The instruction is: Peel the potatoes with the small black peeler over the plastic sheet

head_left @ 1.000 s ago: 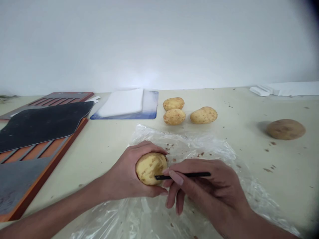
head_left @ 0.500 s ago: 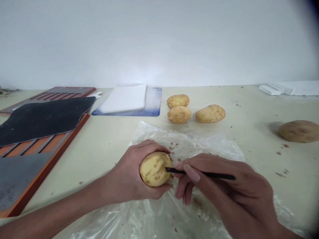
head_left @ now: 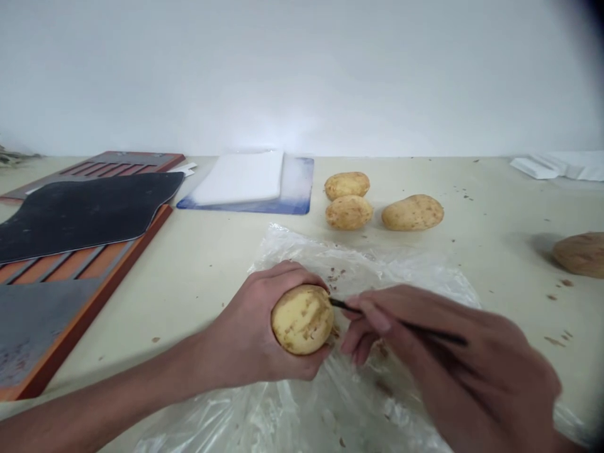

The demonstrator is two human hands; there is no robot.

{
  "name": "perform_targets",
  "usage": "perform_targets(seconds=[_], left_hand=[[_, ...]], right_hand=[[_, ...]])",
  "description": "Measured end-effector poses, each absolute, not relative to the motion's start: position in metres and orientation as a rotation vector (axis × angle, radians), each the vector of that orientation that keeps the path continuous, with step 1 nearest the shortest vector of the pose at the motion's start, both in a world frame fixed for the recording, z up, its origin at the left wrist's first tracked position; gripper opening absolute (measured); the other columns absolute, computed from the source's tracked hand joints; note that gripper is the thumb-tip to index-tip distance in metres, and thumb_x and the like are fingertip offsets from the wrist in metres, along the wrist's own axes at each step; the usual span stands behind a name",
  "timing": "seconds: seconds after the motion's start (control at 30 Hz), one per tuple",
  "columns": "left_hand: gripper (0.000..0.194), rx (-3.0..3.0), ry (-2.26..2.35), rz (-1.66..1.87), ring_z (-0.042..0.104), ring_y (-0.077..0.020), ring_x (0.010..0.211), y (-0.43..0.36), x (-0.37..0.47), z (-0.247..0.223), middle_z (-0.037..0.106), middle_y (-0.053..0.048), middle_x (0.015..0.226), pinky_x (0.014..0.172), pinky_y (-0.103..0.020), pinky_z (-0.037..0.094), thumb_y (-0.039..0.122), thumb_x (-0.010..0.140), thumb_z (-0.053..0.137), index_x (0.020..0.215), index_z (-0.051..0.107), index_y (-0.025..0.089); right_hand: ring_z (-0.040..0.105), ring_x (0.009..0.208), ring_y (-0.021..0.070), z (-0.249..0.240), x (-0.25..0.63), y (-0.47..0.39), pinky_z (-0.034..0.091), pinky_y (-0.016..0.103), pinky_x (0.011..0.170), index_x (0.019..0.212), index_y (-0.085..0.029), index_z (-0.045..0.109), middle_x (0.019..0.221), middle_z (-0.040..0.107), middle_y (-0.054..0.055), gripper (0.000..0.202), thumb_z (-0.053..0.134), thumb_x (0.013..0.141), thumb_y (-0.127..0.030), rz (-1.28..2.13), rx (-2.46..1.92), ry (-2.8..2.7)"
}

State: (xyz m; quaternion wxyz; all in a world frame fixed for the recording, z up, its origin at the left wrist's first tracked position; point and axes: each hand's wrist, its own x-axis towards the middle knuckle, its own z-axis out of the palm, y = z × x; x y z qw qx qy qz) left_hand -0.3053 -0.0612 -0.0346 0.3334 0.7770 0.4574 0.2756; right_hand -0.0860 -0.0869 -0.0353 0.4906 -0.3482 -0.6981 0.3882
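Note:
My left hand (head_left: 257, 330) is wrapped round a potato (head_left: 302, 321) whose facing side is patchy, with pale yellow flesh and bits of brown skin. In my right hand (head_left: 438, 352) is a thin black stick-like tool (head_left: 349, 306), pinched like a pen. Its tip meets the potato's upper right edge; I cannot make out the tip's shape. Both hands are above a crumpled clear plastic sheet (head_left: 302, 415) scattered with brown scraps of peel.
Three light potatoes (head_left: 349, 212) lie beyond the plastic; a browner potato (head_left: 580, 253) sits at the far right. White boards (head_left: 240, 178) rest on a blue-edged sheet. On the left, a black mat (head_left: 89, 211) covers part of an orange-and-grey slatted panel (head_left: 113, 277). White folded material (head_left: 566, 165) lies back right.
The tool's tip has moved from the potato's face to its upper right edge, and my right hand has shifted right. The view has turned slightly left.

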Motion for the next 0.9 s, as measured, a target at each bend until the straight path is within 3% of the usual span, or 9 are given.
perform_targets(seconds=[0.2, 0.4, 0.5, 0.63, 0.8, 0.9], left_hand=[[0.057, 2.013, 1.178, 0.685, 0.068, -0.0149, 0.092, -0.0611, -0.3064, -0.0346, 0.071, 0.004, 0.103, 0.084, -0.027, 0.056, 0.026, 0.056, 0.093, 0.108, 0.069, 0.027], [0.056, 2.072, 1.181, 0.73, 0.068, -0.0141, 0.092, -0.0624, -0.3044, -0.0376, 0.071, 0.004, 0.104, 0.083, -0.026, 0.056, 0.022, 0.059, 0.088, 0.111, 0.068, 0.028], [0.055, 2.087, 1.176, 0.731, 0.068, -0.0125, 0.093, -0.0628, -0.3045, -0.0377, 0.071, 0.006, 0.105, 0.084, -0.025, 0.056, 0.023, 0.061, 0.088, 0.112, 0.067, 0.029], [0.059, 2.033, 1.16, 0.714, 0.068, -0.0118, 0.09, -0.063, -0.305, -0.0355, 0.071, 0.006, 0.101, 0.08, -0.024, 0.056, 0.022, 0.054, 0.094, 0.108, 0.069, 0.027], [0.057, 2.123, 1.17, 0.758, 0.068, -0.0109, 0.092, -0.0643, -0.3053, -0.0377, 0.07, 0.006, 0.104, 0.083, -0.023, 0.057, 0.021, 0.059, 0.089, 0.112, 0.066, 0.028], [0.056, 2.113, 1.157, 0.773, 0.068, -0.0108, 0.091, -0.0646, -0.3041, -0.0372, 0.07, 0.005, 0.103, 0.081, -0.022, 0.057, 0.019, 0.06, 0.087, 0.111, 0.067, 0.027]], right_hand=[[0.074, 0.061, 0.01, -0.0313, -0.0922, -0.0877, 0.062, 0.015, 0.062, 0.093, -0.02, 0.079, 0.074, 0.077, 0.0, 0.022, 0.059, 0.103, -0.016, 1.277, -0.699, -1.674], [0.073, 0.06, 0.011, -0.0353, -0.0868, -0.0807, 0.063, 0.016, 0.062, 0.091, -0.023, 0.081, 0.072, 0.077, -0.001, 0.018, 0.066, 0.1, -0.017, 1.119, -0.832, -1.526], [0.074, 0.057, 0.0113, -0.0335, -0.0879, -0.0832, 0.063, 0.016, 0.057, 0.097, -0.023, 0.079, 0.072, 0.078, -0.002, 0.017, 0.063, 0.102, -0.018, 1.228, -0.827, -1.437], [0.074, 0.059, 0.0099, -0.0324, -0.0945, -0.0886, 0.063, 0.015, 0.062, 0.09, -0.018, 0.079, 0.071, 0.077, 0.001, 0.024, 0.058, 0.104, -0.016, 1.361, -0.711, -1.637], [0.076, 0.063, 0.0101, -0.0376, -0.0904, -0.0812, 0.064, 0.013, 0.065, 0.09, -0.021, 0.08, 0.075, 0.079, -0.001, 0.015, 0.068, 0.099, -0.018, 1.135, -0.861, -1.485], [0.074, 0.055, 0.0108, -0.0357, -0.0884, -0.0824, 0.063, 0.014, 0.057, 0.093, -0.022, 0.081, 0.069, 0.077, -0.002, 0.02, 0.064, 0.101, -0.015, 1.237, -0.811, -1.396]])
